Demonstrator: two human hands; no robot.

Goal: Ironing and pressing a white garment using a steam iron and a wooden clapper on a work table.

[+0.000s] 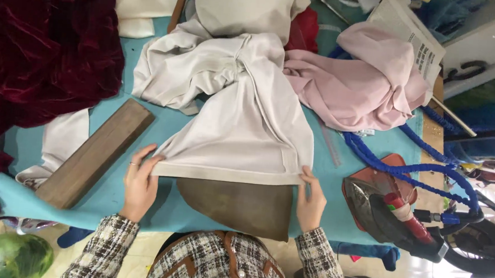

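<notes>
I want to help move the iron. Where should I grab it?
Grab the iron by its dark handle on top, reaching down from above. It lies on a red rest with its metal soleplate at the side, so avoid that, and the blue cord.

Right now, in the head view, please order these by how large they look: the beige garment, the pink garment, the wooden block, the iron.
1. beige garment, held at its hem by both hands
2. pink garment
3. wooden block and iron: look alike, not ranked
</notes>
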